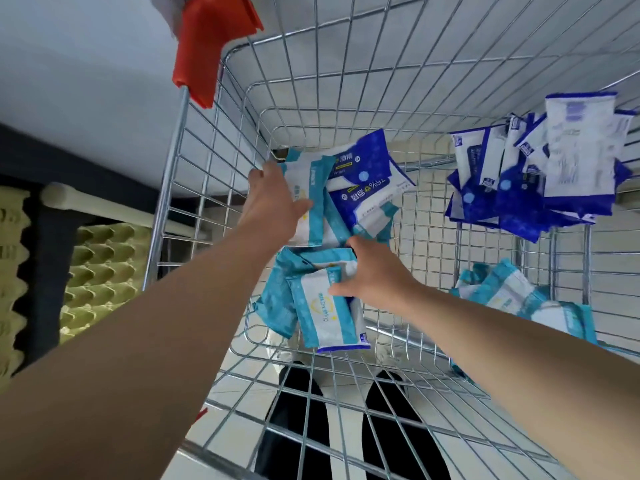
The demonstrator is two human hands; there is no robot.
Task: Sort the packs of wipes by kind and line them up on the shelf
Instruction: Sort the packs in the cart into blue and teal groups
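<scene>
Down inside wire cart (169, 188), clasping upper teal pack (311, 226) with left grip (273, 199) and pinching lower teal pack (329, 317) with right grip (374, 271); likely handling light, squashy, slippery, so taking each across its middle.

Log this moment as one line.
phase: picking from cart | left hand: grips upper teal packs | right hand: grips lower teal packs | dark blue packs: unheld

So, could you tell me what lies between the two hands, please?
Head view: teal packs of wipes lie between the left hand and the right hand; each hand grips one.
</scene>
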